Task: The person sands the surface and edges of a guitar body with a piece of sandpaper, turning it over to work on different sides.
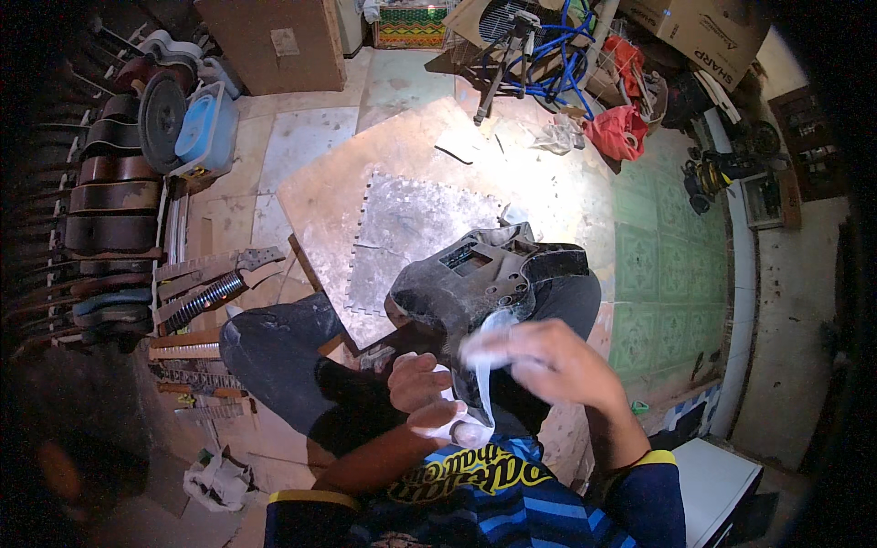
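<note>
A dusty black electric guitar body [484,279] lies across my thighs, with a rectangular cavity in its face. My left hand [422,393] is curled in front of it, close to my shirt. A thin white strip [483,393], like tape or cloth, passes around the left thumb and fingers and rises to my right hand [539,356]. The right fingers are blurred but pinched together on the strip's upper part, just beside the near edge of the guitar body. Whether the strip touches the guitar is hard to make out.
A dusty board [320,196] with a grey foam mat [393,219] lies ahead. Guitar bodies hang on a rack [114,196] at left, near a clear plastic tub [208,132]. Guitar necks [215,288] lie by my left knee. A red bag [618,134] and blue tubing sit far right.
</note>
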Available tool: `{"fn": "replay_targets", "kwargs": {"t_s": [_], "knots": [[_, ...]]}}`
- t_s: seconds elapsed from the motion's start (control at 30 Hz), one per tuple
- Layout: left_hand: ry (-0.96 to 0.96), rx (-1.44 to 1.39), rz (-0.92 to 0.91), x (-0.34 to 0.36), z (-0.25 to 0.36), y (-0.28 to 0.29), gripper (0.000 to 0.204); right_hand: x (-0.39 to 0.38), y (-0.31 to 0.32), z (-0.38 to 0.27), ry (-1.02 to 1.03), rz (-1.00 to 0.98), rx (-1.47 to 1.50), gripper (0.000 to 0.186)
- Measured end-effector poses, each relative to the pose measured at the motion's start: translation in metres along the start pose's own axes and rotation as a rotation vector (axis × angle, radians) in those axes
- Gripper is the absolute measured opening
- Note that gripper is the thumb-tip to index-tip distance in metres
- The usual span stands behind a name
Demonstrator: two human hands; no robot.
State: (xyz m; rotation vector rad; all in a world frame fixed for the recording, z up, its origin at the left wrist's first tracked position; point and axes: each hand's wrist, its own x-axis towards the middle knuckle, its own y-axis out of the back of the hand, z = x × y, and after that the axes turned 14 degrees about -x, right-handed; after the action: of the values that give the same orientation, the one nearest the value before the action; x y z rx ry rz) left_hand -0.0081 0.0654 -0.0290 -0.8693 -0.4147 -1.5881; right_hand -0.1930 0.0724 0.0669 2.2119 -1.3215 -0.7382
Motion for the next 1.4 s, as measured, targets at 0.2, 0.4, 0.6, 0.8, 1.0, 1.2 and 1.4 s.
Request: {"fn": "replay_targets", "kwargs": {"t_s": [0.2, 0.4, 0.6, 0.8, 1.0, 1.2, 1.4], "knots": [[-0.003, 0.009, -0.002, -0.002, 0.0, -0.001, 0.047, -0.005, -0.003, -0.009, 0.147, -0.053, 0.223, 0.055], [-0.022, 0.034, 0.004, -0.008, -0.001, -0.002, 0.05, -0.002, -0.013, 0.005, 0.038, 0.102, -0.159, 0.054], [-0.05, 0.06, 0.019, -0.011, -0.008, -0.006, 0.053, -0.006, -0.029, 0.029, 0.107, 0.119, 0.131, 0.05], [-0.11, 0.145, 0.03, -0.018, -0.025, -0.009, 0.056, -0.022, -0.102, 0.022, 0.046, 0.436, 0.283, 0.057], [-0.497, 0.692, -0.044, -0.019, -0.072, 0.016, 0.06, -0.011, -0.09, -0.002, 0.155, 0.482, 0.301, 0.053], [0.067, 0.206, -0.115, -0.011, -0.035, 0.024, 0.062, -0.002, -0.088, 0.014, 0.072, 0.594, 0.222, 0.047], [-0.001, 0.054, -0.1, 0.009, -0.037, 0.003, 0.06, 0.009, -0.097, 0.034, -0.121, 0.592, -0.132, 0.047]]}}
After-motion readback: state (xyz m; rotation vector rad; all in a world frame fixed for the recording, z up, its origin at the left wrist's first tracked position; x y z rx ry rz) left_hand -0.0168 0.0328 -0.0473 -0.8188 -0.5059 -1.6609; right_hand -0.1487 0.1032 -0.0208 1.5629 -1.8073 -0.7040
